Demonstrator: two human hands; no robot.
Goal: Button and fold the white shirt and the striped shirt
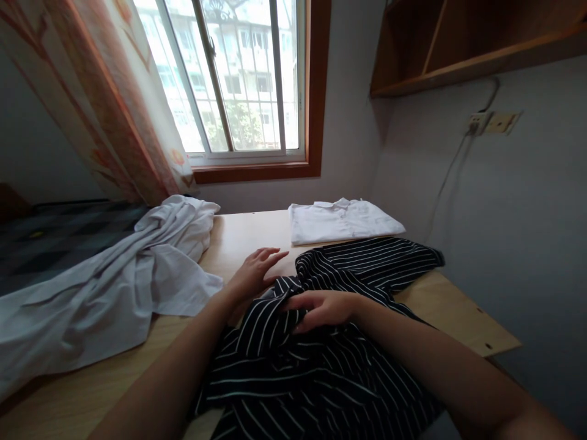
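A black garment with white stripes (316, 379) lies crumpled over the front of the wooden table, one part stretching toward the back right. My left hand (257, 270) is at the garment's left upper edge, its fingers apart and pointing right, with nothing seen in it. My right hand (323, 307) rests on the bunched middle of the striped cloth. Its thumb and fingers are apart around a fold, and some fingertips are hidden in the cloth.
A folded white shirt (343, 221) lies at the table's back. Loose white cloth (114, 299) spreads over the left side. The wooden table (463, 311) ends at the right near a wall with a socket (479, 123) and cable. A shelf (458, 73) hangs above.
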